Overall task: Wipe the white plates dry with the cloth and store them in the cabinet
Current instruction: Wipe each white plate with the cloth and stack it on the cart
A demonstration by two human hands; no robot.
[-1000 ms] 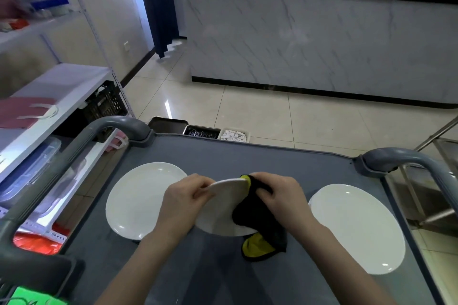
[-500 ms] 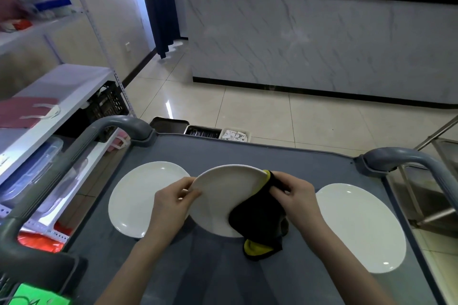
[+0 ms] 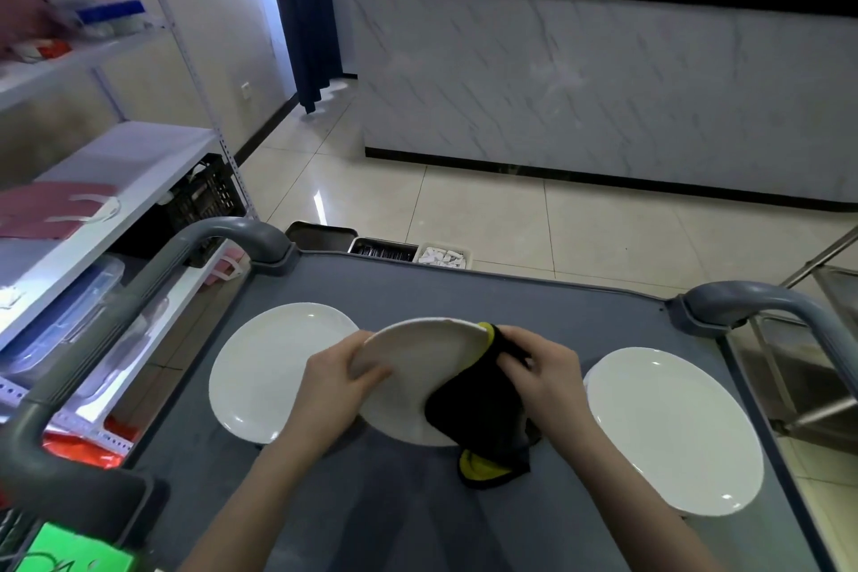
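Observation:
A white plate (image 3: 418, 362) is held tilted above the middle of the grey cart top (image 3: 534, 307). My left hand (image 3: 339, 381) grips its left rim, thumb on the face. My right hand (image 3: 543, 372) pinches a black and yellow cloth (image 3: 478, 418) folded over the plate's right rim; the cloth hangs down over the plate's lower right. A second white plate (image 3: 264, 372) lies flat on the cart to the left. A third white plate (image 3: 673, 427) lies flat to the right.
Grey cart handles rise at the left (image 3: 232, 237) and right (image 3: 752, 302). White shelving (image 3: 130, 181) with boxes stands close on the left. Small trays (image 3: 385, 246) sit on the floor beyond the cart. A marble counter (image 3: 603, 84) crosses the far side. A metal rack (image 3: 817, 339) is at right.
The held plate has tipped up so its face shows more fully, and my right hand with the cloth has slid along the rim toward the right.

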